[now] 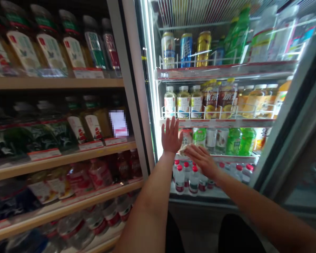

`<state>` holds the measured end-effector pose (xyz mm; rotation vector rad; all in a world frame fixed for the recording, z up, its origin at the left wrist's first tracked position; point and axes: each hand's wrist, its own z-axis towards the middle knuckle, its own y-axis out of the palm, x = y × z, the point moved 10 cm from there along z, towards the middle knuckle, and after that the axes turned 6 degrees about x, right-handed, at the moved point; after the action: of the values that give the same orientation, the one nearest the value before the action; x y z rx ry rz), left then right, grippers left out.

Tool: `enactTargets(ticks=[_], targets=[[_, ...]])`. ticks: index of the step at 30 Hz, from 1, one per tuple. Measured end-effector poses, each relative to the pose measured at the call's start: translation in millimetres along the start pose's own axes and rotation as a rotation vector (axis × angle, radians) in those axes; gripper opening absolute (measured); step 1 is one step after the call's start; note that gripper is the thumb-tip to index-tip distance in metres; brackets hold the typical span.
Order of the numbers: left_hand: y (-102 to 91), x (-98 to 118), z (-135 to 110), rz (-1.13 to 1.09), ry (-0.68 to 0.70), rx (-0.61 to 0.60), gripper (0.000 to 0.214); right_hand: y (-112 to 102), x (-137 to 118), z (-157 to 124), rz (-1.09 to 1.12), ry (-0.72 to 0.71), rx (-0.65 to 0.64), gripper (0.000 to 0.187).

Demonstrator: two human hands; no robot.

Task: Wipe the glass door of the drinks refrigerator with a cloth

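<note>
My left hand [171, 136] reaches into the lit drinks cooler with its fingers stretched out and nothing in it. It is in front of the shelf edge [226, 123] that carries several bottles; whether it touches that edge I cannot tell. Just to its right, my right hand [201, 160] has a pale crumpled cloth [184, 149] under its fingertips, near the lower shelf. Behind the hands stand cans [211, 137] and green bottles [234, 140]. Pale-labelled bottles [183, 102] line the shelf above.
Red-capped water bottles [193, 181] stand on the cooler floor below my hands. Cans [185, 51] and green bottles [238, 35] fill the top shelf. Left of the cooler frame [137, 84] is a wooden-edged shelf unit [55, 83] with drinks. A dark door frame [287, 119] slants along the right.
</note>
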<state>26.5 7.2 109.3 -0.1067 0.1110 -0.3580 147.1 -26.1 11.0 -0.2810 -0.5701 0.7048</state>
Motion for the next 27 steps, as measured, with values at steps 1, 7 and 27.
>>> enactTargets(ticks=[1,7,27], targets=[[-0.9,0,0,0.01,0.01,0.009,0.056,-7,9,4,-0.021,0.05,0.047,0.071],[-7.3,4,-2,0.038,0.058,0.068,0.06,-17,20,5,-0.032,0.147,0.143,0.076],[-28.7,16,-22,-0.133,0.302,0.164,0.036,-29,40,56,0.065,0.08,0.305,0.082]])
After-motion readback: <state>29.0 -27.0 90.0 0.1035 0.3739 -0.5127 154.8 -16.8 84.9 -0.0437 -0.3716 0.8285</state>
